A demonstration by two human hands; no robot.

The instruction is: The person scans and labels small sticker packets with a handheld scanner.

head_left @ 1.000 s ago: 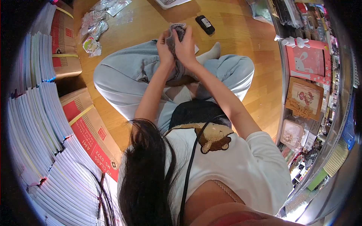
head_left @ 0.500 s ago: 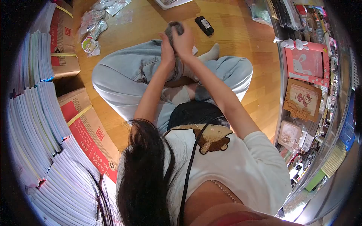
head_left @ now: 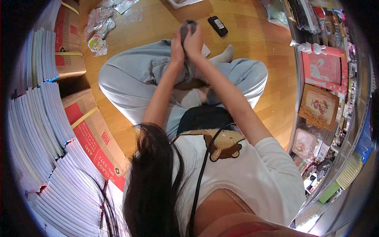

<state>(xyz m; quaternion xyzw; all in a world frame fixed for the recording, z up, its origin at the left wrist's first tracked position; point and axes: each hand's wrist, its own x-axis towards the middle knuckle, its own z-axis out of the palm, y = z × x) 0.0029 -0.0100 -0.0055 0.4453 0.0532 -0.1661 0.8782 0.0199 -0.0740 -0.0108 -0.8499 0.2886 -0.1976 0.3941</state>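
Observation:
A small grey, fuzzy-looking bundle [head_left: 190, 24] is pressed between my two hands, above my crossed legs; its kind does not show. My right hand [head_left: 193, 42] is closed round its right side, the thumb lying over it. Against its left side is my left hand [head_left: 177, 50], fingers upward and partly hidden. Just beyond my right wrist, part of a small white card [head_left: 205, 50] shows. A black object with a white label [head_left: 218, 26] lies on the floor to the right of my hands.
Clear plastic packets [head_left: 103, 24] lie on the floor at the upper left. Stacked books [head_left: 33, 134] and cardboard boxes [head_left: 96, 138] line the left. On the right, a shelf holds a pink rabbit frame [head_left: 324, 67] and a wooden frame [head_left: 319, 106]. A white tray [head_left: 183, 3] is at the top.
My hands and the grey bundle have shifted slightly right and up in view. The surroundings also shift a little with the camera. Both hands keep hold of the bundle.

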